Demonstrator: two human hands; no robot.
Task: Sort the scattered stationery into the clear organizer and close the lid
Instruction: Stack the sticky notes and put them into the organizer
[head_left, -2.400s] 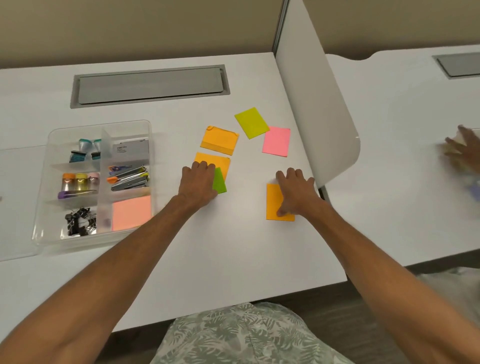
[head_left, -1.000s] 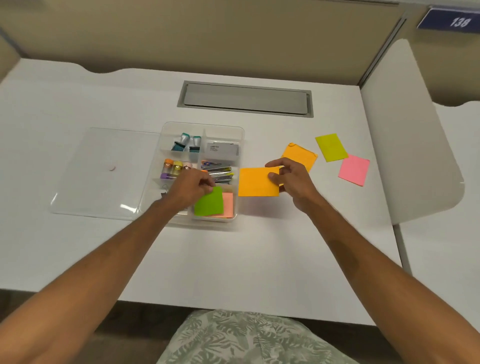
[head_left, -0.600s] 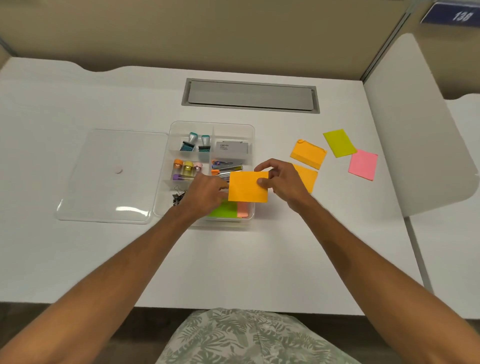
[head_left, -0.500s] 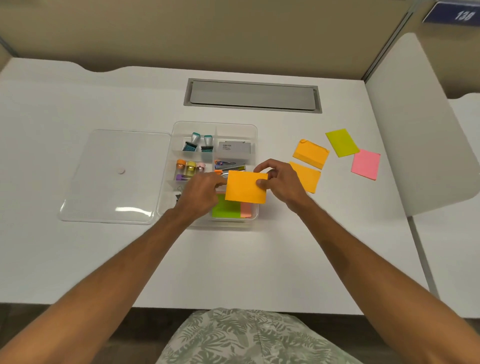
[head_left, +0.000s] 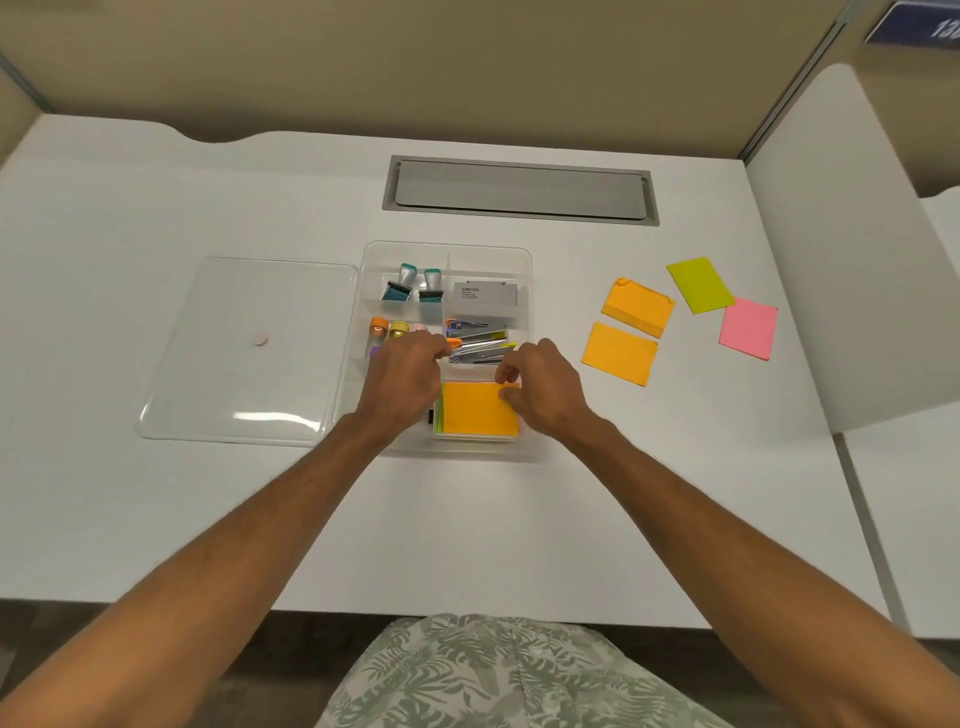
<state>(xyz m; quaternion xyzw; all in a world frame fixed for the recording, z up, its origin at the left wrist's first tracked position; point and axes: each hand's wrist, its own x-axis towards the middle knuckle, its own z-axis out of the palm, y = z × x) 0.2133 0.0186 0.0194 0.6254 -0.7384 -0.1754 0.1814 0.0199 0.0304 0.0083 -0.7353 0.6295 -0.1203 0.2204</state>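
While the orange rectangular sticky-note pad (head_left: 480, 410) lies in the clear plastic organizer (head_left: 527, 270) between the hands, the right hand (head_left: 548, 392) pinches its far corner with thumb and curled forefinger. The left hand (head_left: 405, 382) curls beside the pad; I cannot tell whether it holds anything.

Open-plan office workstation, white desk (head_left: 156, 519) with a grey metal cable hatch (head_left: 521, 190) set flush in its top, beige partition wall (head_left: 415, 67) behind, white divider panel (head_left: 841, 260) on the right, neighbouring desk (head_left: 924, 519) beyond it, blue numbered sign (head_left: 919, 23) above.
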